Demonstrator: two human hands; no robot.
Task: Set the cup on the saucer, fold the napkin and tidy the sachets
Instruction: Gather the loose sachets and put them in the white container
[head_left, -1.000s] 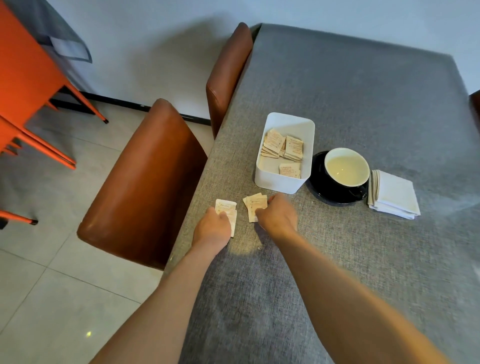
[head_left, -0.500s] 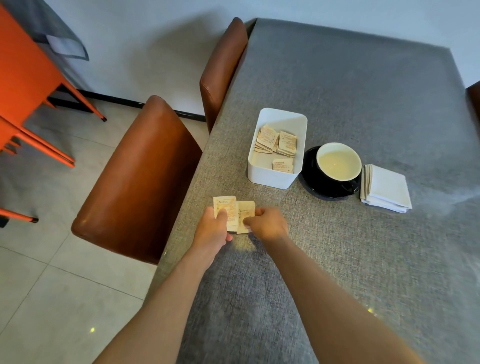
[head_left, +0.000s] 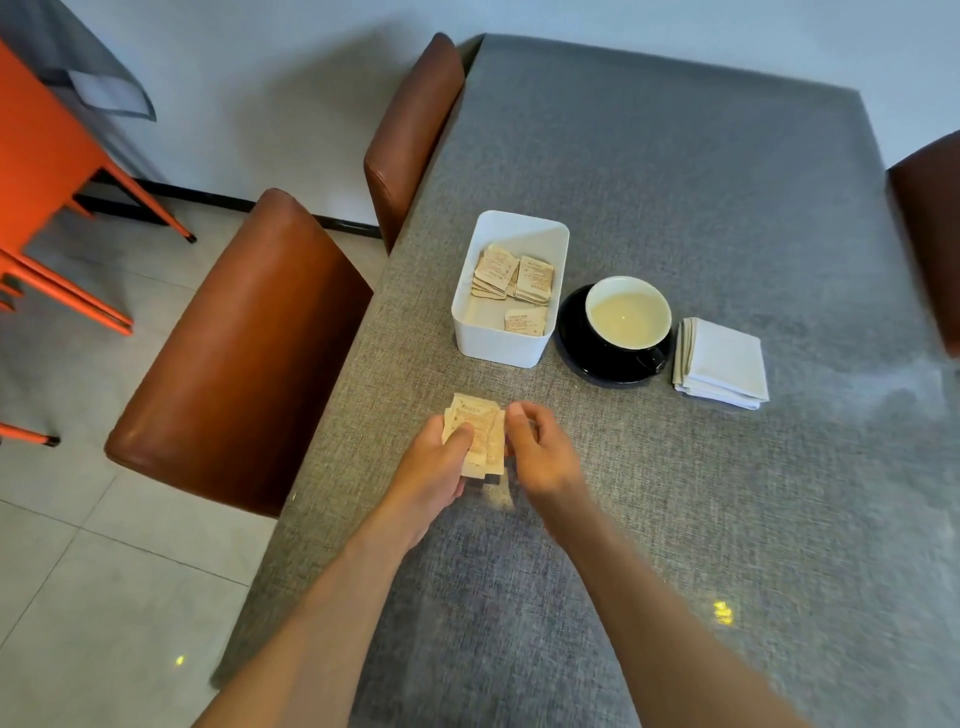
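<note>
The small tan paper sachets (head_left: 480, 434) carry printed lines too blurred to read. The left hand (head_left: 434, 467) pinches this stack, thumb curled on top, just above the grey woven tabletop (head_left: 675, 493). The right hand (head_left: 540, 449) touches the stack's right edge with loosely curled fingers; whether its grip has closed on the paper cannot be told. More sachets lie in the white rectangular plastic box (head_left: 511, 288). The white cup (head_left: 628, 312) sits on the black saucer (head_left: 576, 353), beside the folded white napkin (head_left: 722, 364).
</note>
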